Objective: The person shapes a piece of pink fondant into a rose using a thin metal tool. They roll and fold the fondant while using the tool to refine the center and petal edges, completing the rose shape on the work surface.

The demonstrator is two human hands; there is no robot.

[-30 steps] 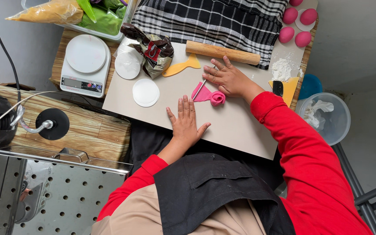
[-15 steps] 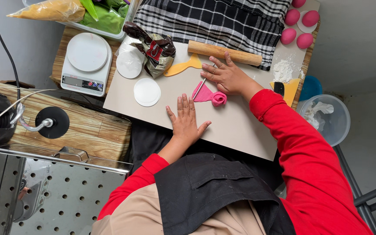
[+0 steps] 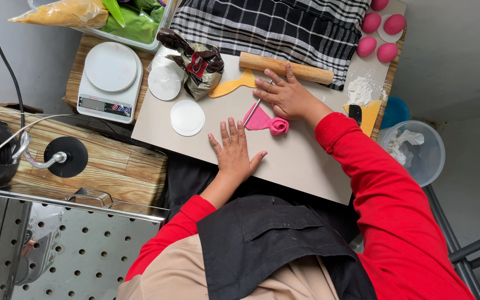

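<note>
Little has shifted since before: we see the right hand (image 3: pixel 289 97) still spread open, touching the pink dough piece (image 3: pixel 266 121) just near its fingers; left hand (image 3: pixel 233 151) flat, open, nearer.

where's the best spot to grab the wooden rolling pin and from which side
Probably its left half, coming down from above with fingers across its width. The wooden rolling pin lies flat, slightly slanted, along the edge of the checked cloth. The right hand lies against its right part, and the cloth edges its far side, so the bare left end is the clearest to wrap.
</note>
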